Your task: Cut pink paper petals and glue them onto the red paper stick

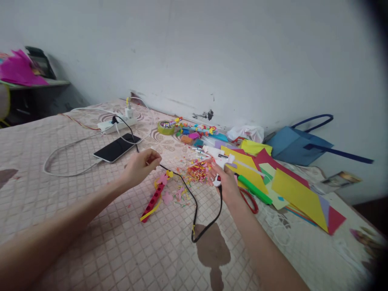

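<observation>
My right hand (226,182) is wrapped round the handle of a white glue gun (222,155), whose red switch shows near the palm. A black power cord (194,202) hangs from the handle, loops down onto the table and rises to my left hand (142,163), which pinches it between thumb and fingers. Beyond the left hand the cord continues to a white power strip (118,124). Between my hands lie a red paper strip with flowers (153,200) and a heap of coloured paper scraps (197,171).
A phone (117,148) with a white charging cable lies left of centre. Behind the scraps sits a roll of tape (166,127). On the right are coloured paper sheets (300,198), a green glue or cutter-like stick (254,190), red scissor-like handles (250,200) and a blue bag (298,145) against the wall.
</observation>
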The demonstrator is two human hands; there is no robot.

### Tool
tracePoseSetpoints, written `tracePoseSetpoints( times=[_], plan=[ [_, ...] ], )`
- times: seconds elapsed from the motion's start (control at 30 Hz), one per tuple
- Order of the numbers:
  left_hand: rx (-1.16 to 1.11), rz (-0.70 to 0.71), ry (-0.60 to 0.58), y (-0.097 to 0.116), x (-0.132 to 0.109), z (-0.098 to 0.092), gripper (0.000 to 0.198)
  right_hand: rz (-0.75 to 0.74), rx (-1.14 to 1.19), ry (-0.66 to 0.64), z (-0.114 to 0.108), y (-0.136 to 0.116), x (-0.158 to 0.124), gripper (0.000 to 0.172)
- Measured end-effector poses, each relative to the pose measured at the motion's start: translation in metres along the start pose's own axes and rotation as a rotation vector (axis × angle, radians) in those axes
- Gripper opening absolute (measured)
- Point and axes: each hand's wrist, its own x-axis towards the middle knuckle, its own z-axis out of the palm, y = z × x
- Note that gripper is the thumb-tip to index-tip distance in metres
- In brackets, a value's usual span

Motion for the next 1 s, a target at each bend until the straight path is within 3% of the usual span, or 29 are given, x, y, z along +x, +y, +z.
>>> tracePoseSetpoints(
  times=[0.13, 0.33, 0.57, 0.83, 1.0],
  plan=[
    [0.110, 0.103, -0.055, 0.018, -0.008, 0.003, 0.015, -0.050, -0.060, -0.020, -0.008, -0.001, -0.014, 0.026],
    [0.353, 0.251, -0.320, 0.036, -0.035, 0.008, 0.012, -0.011, -0.394, -0.115, -0.024, 0.003, -0.042, 0.039],
    [0.576, 0.360, -0.448, 0.039, -0.045, 0.022, 0.014, 0.032, -0.405, -0.143, -0.021, 0.006, -0.050, 0.029],
    [0.574, 0.393, -0.447, 0.042, -0.046, 0.027, 0.016, 0.015, -0.389, -0.132, -0.022, 0.008, -0.050, 0.037],
    [0.436, 0.225, -0.366, 0.047, -0.048, 0.018, 0.011, 0.043, -0.345, -0.135, -0.020, 0.008, -0.052, 0.029]
  ],
)
